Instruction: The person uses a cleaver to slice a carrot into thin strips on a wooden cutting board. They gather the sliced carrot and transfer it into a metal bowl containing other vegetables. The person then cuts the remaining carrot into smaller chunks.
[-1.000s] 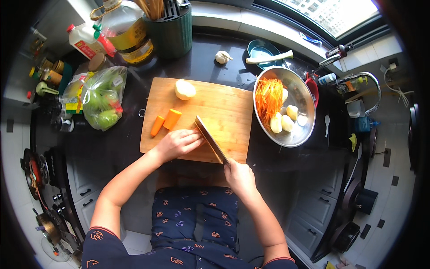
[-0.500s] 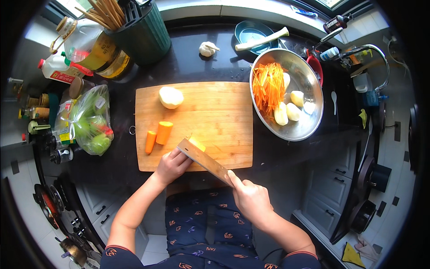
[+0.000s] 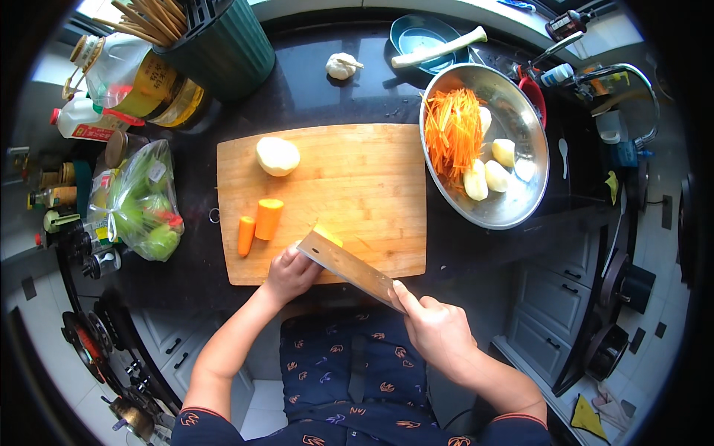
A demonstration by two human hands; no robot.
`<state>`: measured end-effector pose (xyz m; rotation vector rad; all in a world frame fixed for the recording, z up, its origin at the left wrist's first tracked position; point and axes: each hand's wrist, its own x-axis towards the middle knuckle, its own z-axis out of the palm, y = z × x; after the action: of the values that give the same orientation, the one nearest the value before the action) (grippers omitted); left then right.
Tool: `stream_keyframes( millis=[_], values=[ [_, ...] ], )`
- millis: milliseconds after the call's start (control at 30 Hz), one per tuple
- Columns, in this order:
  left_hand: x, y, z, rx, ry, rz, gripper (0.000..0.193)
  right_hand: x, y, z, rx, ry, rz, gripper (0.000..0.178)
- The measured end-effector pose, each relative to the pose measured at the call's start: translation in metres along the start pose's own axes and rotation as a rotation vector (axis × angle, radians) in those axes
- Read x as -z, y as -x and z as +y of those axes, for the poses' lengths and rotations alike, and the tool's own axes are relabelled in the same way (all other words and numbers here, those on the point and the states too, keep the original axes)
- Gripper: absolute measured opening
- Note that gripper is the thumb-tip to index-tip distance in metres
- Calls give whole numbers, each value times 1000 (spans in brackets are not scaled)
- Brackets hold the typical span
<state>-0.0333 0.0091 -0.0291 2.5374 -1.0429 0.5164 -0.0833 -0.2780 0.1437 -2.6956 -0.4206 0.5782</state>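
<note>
My right hand (image 3: 439,327) grips the handle of a cleaver (image 3: 349,266), whose broad blade slants up and left over the near edge of the wooden cutting board (image 3: 364,178). Beyond the blade a yellow-orange carrot piece (image 3: 327,235) shows in part. My left hand (image 3: 291,275) is curled against it at the blade's tip end, its fingertips partly hidden by the cleaver. A thick carrot chunk (image 3: 268,218) and a thinner carrot end (image 3: 246,236) lie to the left on the board. Farther back on it sits a peeled potato (image 3: 278,157).
Right of the board, a steel bowl (image 3: 517,111) holds shredded carrot (image 3: 452,130) and several peeled pieces. Garlic (image 3: 341,66) and a teal dish (image 3: 416,37) with a pale stalk across it lie behind. A bag of green vegetables (image 3: 145,201) and bottles stand left.
The view has shifted slightly. The cleaver's handle and my right hand are a little farther right and lower; my left hand keeps its place by the carrot piece.
</note>
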Motion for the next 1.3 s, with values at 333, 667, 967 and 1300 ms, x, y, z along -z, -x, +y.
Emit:
stream_keyframes(
  millis=[333, 667, 967, 1300],
  values=[
    [-7, 2, -3, -14, 43, 10, 25, 0, -2, 0, 4, -40, -95, 54],
    [0, -13, 0, -24, 19, 11, 19, -9, -41, -1, 50, -95, -104, 35],
    [-1, -15, 0, -29, 31, 33, 22, -15, -66, -3, 38, -122, -139, 24],
    [-5, -12, 0, -39, 31, 83, 30, -47, -73, 2, 52, -106, 10, 32]
  ],
)
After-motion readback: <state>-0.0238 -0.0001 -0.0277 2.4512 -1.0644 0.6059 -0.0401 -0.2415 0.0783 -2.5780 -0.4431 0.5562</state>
